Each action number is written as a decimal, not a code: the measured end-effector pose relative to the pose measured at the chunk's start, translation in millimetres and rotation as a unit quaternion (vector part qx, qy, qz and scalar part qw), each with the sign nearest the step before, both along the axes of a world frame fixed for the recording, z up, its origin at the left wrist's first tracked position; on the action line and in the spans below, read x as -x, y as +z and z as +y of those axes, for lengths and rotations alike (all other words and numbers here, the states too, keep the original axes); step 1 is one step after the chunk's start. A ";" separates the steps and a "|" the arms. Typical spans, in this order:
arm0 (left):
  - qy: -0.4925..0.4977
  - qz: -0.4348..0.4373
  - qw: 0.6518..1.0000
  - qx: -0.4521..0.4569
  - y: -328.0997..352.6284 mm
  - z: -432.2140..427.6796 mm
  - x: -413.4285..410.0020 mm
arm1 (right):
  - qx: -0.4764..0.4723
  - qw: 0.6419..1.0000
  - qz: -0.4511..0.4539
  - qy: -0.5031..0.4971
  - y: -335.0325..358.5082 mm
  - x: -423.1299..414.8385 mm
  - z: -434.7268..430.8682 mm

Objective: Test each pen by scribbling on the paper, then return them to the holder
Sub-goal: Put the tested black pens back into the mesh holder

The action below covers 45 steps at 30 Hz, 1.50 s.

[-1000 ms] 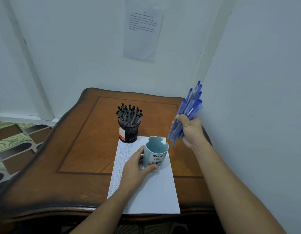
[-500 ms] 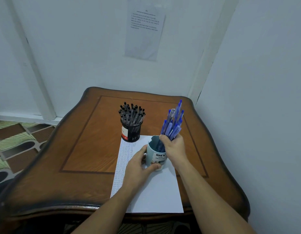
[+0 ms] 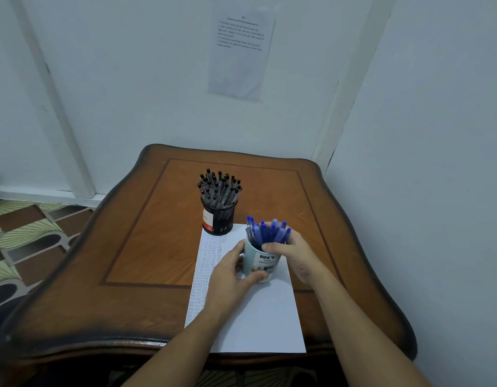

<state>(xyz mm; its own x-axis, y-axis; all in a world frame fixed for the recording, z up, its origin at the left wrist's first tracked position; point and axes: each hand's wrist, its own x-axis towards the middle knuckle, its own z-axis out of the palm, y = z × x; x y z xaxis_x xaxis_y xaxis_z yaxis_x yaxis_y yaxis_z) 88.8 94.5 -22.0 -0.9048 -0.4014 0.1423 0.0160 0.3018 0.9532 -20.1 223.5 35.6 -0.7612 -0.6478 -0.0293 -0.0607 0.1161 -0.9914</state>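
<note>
Blue pens (image 3: pixel 267 232) in pale holder (image 3: pixel 259 262), left hand (image 3: pixel 230 278) and right hand (image 3: pixel 299 259) both clasped round it.

Looks like home rm: carved wood table (image 3: pixel 158 233), patterned floor tiles (image 3: pixel 27 241), printed notice (image 3: pixel 239 51) taped up.

Brought the bundle of blue pens (image 3: pixel 268 233) down from the raised spot off to the right, near the wall (image 3: pixel 437 135), and over to the pale blue holder (image 3: pixel 262 263). Half a second ago had them only partly in, slanting and standing tall above the rim; now sunk deep and upright, showing just the top ends above it. Dropped the right grip (image 3: pixel 300 255) along with them, from well above the worktop (image 3: pixel 158 233) to the holder's mouth, thumb across the near rim, fingers curled round the far side of the bundle.
</note>
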 end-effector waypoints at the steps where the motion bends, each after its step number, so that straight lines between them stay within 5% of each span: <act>1: 0.000 -0.001 1.000 -0.001 0.3 0.0 -0.1 | 0.000 1.000 0.002 0.009 0.2 0.9 2.0; 22: -0.074 -0.052 0.995 -0.042 5.5 -15.0 3.5 | -0.062 0.997 0.018 0.047 -6.7 -4.5 21.1; 27: -0.073 -0.081 0.989 0.096 13.9 -21.0 1.4 | -0.079 0.996 0.015 0.041 -7.3 -2.8 19.2; 32: -0.027 -0.169 0.906 0.387 7.6 -45.2 -13.7 | -0.071 0.997 0.018 0.019 -7.6 1.1 16.7; 45: -0.018 -0.148 0.909 0.389 -8.1 -61.0 -25.5 | 0.004 0.991 0.058 -0.117 10.6 54.7 -18.3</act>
<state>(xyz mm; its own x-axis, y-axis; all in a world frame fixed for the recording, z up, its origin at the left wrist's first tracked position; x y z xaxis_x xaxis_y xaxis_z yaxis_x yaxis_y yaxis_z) 114.3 33.5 -30.1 -0.9602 -0.2531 0.1180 -0.1837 0.8907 0.4158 -74.9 205.2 46.3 -0.8883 -0.4537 0.0714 -0.1464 0.1323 -0.9803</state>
